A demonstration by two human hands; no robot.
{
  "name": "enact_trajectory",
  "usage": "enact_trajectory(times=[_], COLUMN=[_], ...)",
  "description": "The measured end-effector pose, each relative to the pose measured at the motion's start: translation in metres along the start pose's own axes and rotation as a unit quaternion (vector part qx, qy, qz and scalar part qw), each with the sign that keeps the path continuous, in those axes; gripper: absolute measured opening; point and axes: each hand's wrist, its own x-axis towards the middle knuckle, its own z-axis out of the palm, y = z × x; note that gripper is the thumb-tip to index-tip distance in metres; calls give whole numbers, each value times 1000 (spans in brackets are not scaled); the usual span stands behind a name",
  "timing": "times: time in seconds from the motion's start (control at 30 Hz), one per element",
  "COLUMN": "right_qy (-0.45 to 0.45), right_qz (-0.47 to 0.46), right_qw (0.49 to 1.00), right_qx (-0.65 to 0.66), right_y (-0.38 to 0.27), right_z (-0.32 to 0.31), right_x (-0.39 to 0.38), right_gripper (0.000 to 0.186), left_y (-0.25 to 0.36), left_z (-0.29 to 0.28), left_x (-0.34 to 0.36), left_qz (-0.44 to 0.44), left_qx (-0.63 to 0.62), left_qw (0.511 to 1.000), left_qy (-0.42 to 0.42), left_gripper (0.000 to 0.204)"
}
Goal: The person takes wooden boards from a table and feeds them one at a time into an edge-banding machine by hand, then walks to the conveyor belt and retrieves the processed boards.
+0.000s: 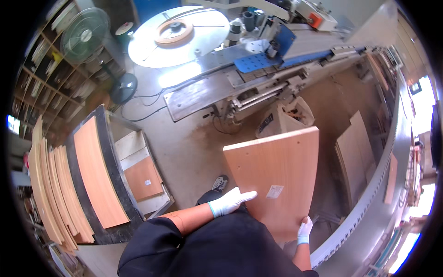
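A light-brown wooden panel is tilted up in front of me, with a small white label and small holes in its face. My left hand, in a white glove, is closed on the panel's left edge with the thumb over the face; its other fingers are mostly hidden. Lower down, my right hand, gloved too, grips the right edge with its thumb on the face and the remaining fingers out of sight behind.
At left, a black-topped table carries a wooden strip and several stacked strips. Ahead stands a machine with a white disc. A white sack lies below it. Boards lean at right beside a metal conveyor.
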Motion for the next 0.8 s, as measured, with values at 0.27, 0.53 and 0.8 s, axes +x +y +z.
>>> enact_trajectory(times=[0.27, 0.53, 0.8], right_qy=[-132, -125, -61], right_qz=[9, 55, 167], right_qw=[978, 983, 970], right_qx=[-164, -124, -167], right_y=[-84, -126, -30], right_z=[60, 117, 111], right_x=[96, 121, 65], right_gripper=[36, 34, 60], left_y=[-5, 43, 68], left_z=[-66, -121, -149], left_x=[18, 39, 62], left_qz=[28, 69, 34], left_qx=[-358, -253, -93], left_qw=[880, 882, 899], left_qy=[310, 393, 427], left_gripper=[52, 58, 69])
